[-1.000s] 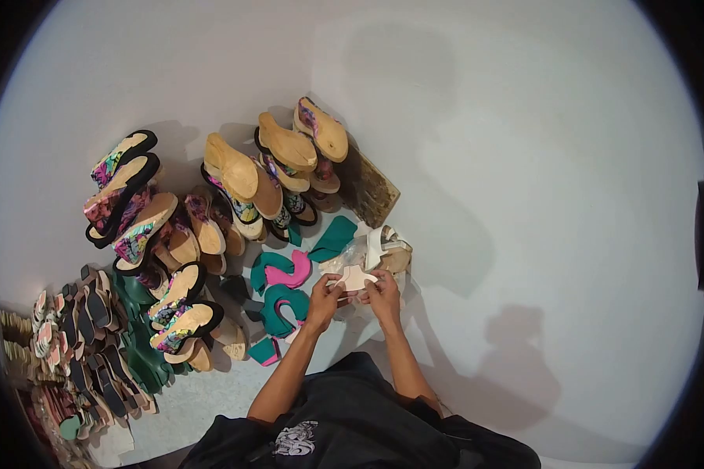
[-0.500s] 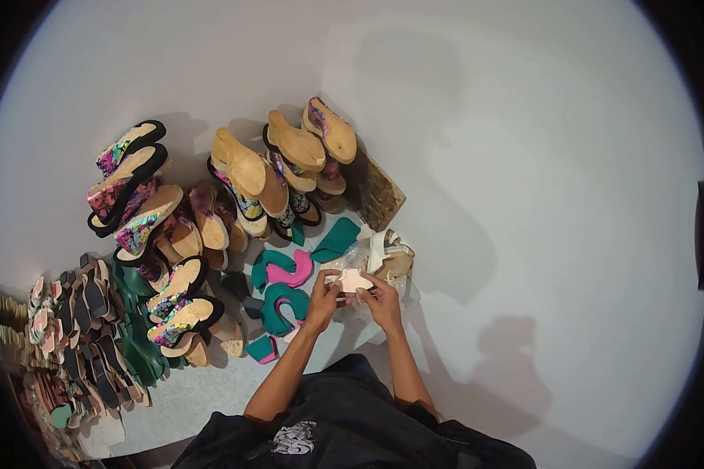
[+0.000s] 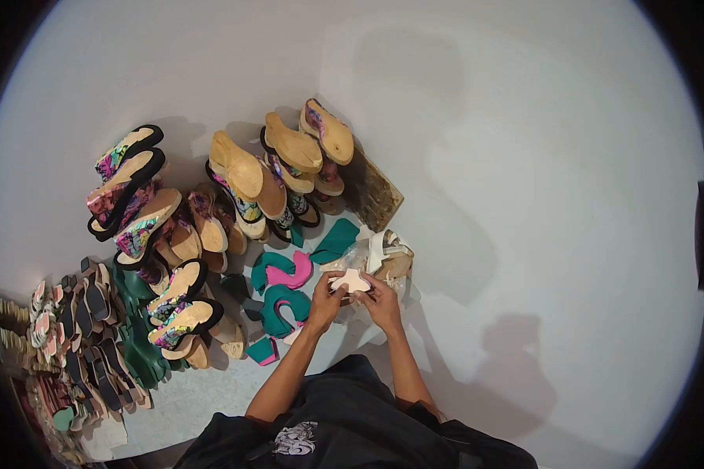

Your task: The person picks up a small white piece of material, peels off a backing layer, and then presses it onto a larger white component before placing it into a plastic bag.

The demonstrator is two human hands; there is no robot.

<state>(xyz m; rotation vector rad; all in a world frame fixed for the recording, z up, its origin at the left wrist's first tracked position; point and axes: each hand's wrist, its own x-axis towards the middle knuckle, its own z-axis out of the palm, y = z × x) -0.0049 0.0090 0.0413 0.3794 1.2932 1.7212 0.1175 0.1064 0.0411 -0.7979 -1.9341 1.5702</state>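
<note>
Both hands have crept a touch closer together over the last second, and the cream piece (image 3: 351, 280) between them has barely shifted. Left hand (image 3: 325, 303) pinches its near left edge, thumb on top, fingers tucked under. Right hand (image 3: 382, 302) pinches the right edge the same way, so the piece is clamped from both sides. It sits just above the person's black-clothed lap (image 3: 352, 414), in front of a clear bag (image 3: 350, 255).

Room to move? Plenty on the right: the pale surface (image 3: 571, 195) runs wide and bare there, carrying nothing but shadows. The left is packed tight. The bundle of white straps and tan soles (image 3: 391, 256) lies just beyond the right hand's fingertips, and the wooden board (image 3: 374, 195) leans behind it, marking the right edge of the clutter.

Now the count. One cream piece in hand. Four teal cutouts (image 3: 336, 238) show on the floor beside the left hand, with two pink cutouts (image 3: 291, 273) nested among them. Behind them, three wedge sandals (image 3: 293, 144) have pale wooden undersides turned up, with more floral ones jammed between. Further left, three black-edged sandals (image 3: 127, 166) lean in a row. The dark green stack (image 3: 137, 348) and the heap of small soles (image 3: 74, 344) at the far left are too crowded to count.
</note>
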